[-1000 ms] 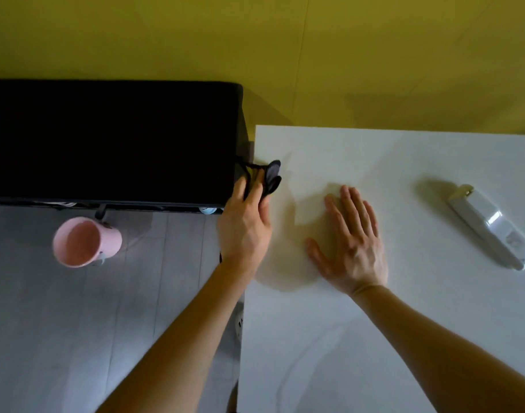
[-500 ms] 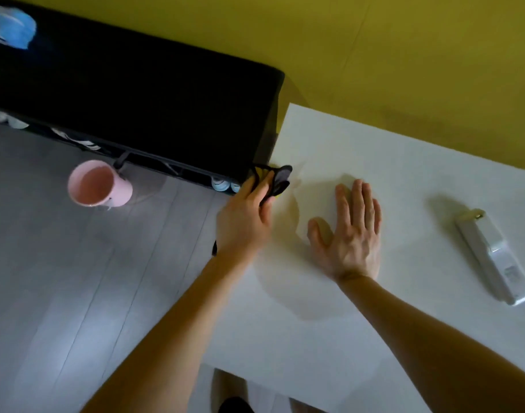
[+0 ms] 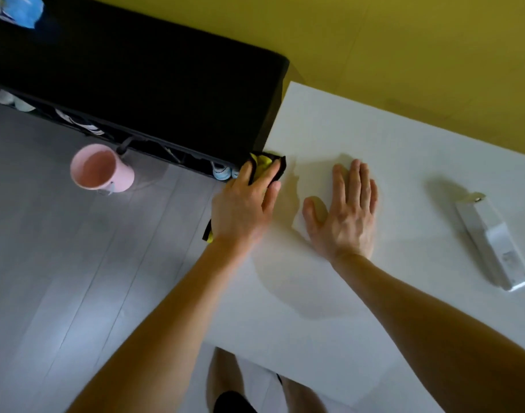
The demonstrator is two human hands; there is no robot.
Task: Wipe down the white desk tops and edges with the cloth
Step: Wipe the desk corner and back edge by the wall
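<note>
- Plainly, the left hand (image 3: 243,204) grips the cloth (image 3: 264,163), fingers curled over it, pressing it to the left edge of the desk (image 3: 374,138) near the far corner.
- The right hand (image 3: 344,216) lies flat on the desk top just beside it, fingers straight, holding nothing.
- That edge runs away from the person toward the yellow wall. The cloth sits on it under the left hand, so I judge the wipe follows this line.
- The cloth is yellow with black trim, bunched, and shows past the fingertips and below the wrist.
- A white device (image 3: 493,245) lies well apart to the right.
</note>
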